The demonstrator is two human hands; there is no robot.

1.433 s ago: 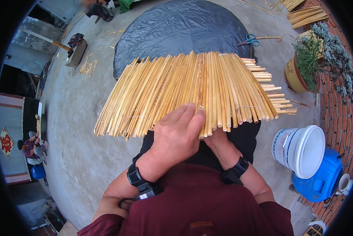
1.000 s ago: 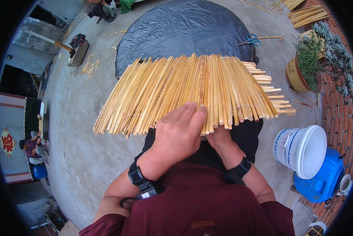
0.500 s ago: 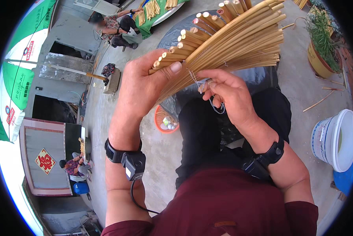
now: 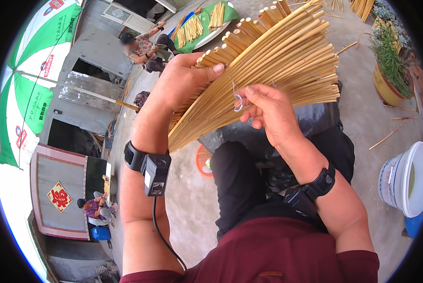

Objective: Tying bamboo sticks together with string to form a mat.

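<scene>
The left hand (image 4: 183, 80) holds a mat of sticks (image 4: 277, 61) by its near left edge; its grip is clamped on the mat, the thumb lying across the front and the fingers passing behind. The mat is raised above the person's lap, tilted, its tan sticks fanning out toward the upper right. Along its upper side, a row of cut ends points upward.

The right hand (image 4: 275, 113) is just below the mat, with thumb and forefinger together, pinching a thin pale string (image 4: 240, 101). The string makes loose loops beside the fingertips and runs up to the sticks near the left thumb.

Under the mat, a black plastic sheet (image 4: 306, 118) shows in front of the knees. An orange basket (image 4: 203, 161) sits on the floor (image 4: 190, 203), left of the dark trousers (image 4: 242, 184). On the right are a white bucket (image 4: 394, 178) and a potted plant (image 4: 388, 87), with a loose stick (image 4: 386, 136) lying between them. At the upper left, a co-worker (image 4: 143, 49) sits beside a green cloth (image 4: 201, 43) bearing more sticks.
</scene>
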